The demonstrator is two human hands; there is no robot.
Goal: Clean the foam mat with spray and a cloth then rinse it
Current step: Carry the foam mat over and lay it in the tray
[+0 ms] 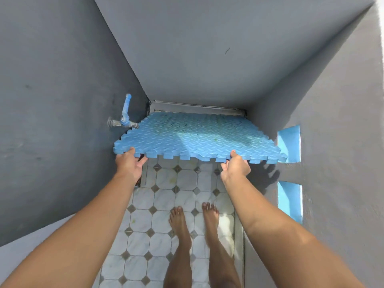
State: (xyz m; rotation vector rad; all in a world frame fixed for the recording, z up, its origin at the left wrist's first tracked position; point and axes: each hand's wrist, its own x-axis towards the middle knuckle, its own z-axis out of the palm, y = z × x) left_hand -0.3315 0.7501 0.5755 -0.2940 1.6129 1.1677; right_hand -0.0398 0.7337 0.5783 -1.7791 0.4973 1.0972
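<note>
Head view: left hand (128,166) and right hand (235,168) pinch mat (197,138) near edge, held level beside tap (124,119). Best tilt mat under spout, grip firm, so rinse water drains off.

Grey walls (207,48), patterned tile floor (166,204)

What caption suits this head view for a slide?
Left hand and right hand hold a blue foam mat by its near edge beside a wall tap.
</note>
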